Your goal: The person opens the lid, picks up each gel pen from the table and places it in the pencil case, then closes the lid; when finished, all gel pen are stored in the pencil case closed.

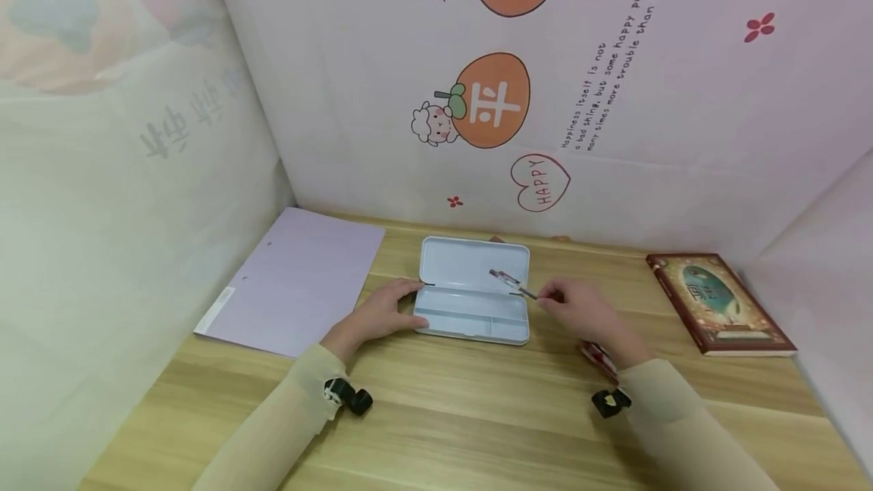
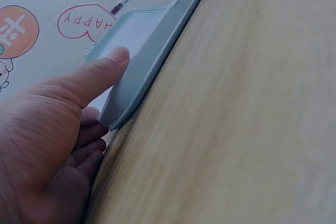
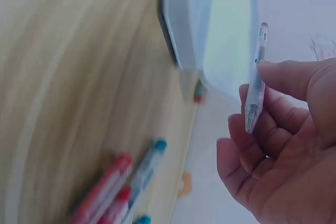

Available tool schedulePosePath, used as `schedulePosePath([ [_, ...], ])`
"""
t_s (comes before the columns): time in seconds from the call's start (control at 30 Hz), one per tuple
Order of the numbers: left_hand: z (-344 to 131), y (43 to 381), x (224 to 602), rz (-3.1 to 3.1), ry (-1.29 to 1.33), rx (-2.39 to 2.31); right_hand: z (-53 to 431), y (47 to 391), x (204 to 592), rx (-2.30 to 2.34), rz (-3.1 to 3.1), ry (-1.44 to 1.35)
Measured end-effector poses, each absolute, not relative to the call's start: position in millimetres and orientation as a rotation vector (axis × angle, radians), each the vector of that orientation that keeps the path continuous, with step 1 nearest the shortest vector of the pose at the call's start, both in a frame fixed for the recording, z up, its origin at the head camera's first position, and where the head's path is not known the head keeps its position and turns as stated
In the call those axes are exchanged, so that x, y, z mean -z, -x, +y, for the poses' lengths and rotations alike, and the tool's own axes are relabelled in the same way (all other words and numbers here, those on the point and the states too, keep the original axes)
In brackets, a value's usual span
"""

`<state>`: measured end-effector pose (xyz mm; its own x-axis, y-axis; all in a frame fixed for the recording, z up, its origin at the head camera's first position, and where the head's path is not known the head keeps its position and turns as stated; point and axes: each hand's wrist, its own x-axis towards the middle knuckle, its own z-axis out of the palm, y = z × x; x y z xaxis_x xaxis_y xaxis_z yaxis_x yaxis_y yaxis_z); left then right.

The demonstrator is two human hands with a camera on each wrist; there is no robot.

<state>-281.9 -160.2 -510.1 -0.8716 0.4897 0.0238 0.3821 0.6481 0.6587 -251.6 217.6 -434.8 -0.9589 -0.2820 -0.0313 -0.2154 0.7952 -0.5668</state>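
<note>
A pale blue pencil case point(image 1: 470, 328) lies with its lid point(image 1: 470, 260) tipped back. The lower half has compartments, and I see nothing in them. My left hand point(image 1: 378, 313) holds the case by its left end; in the left wrist view the thumb point(image 2: 105, 72) lies over the rim and the fingers are partly hidden behind. My right hand point(image 1: 580, 313) pinches a slim clear-barrelled pen point(image 3: 256, 77) between thumb and fingers. In the head view that pen point(image 1: 506, 279) slants above the case's right side, its far end over the lid.
Several red and teal pens point(image 3: 107, 187) lie on the table, partly hidden under my right forearm in the head view. A lilac folder point(image 1: 300, 279) lies at the left, and a brown-edged book point(image 1: 723, 301) at the right. A printed wall covering point(image 1: 375, 97) borders the table behind.
</note>
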Motion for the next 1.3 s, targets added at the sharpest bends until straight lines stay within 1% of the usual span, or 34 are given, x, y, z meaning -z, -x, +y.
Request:
schedulePosePath([
  [0.17,-160.6,282.8,513.4,2.7,-0.704,-1.046,192.0,258.6,444.6,0.776,2.904,0.521],
  [0.33,-159.7,283.6,512.5,2.699,-0.699,-1.049,171.2,265.7,451.6,0.691,2.924,0.549],
  [0.53,-158.4,282.8,510.7,2.705,-0.705,-1.031,151.2,268.9,450.9,0.548,2.986,0.62],
  [1.17,-158.8,281.5,509.8,2.694,-0.718,-1.052,127.4,282.6,460.3,0.209,3.092,0.642],
  [1.3,-158.8,280.9,510.5,2.694,-0.717,-1.068,125.7,285.1,461.0,0.175,3.08,0.608],
])
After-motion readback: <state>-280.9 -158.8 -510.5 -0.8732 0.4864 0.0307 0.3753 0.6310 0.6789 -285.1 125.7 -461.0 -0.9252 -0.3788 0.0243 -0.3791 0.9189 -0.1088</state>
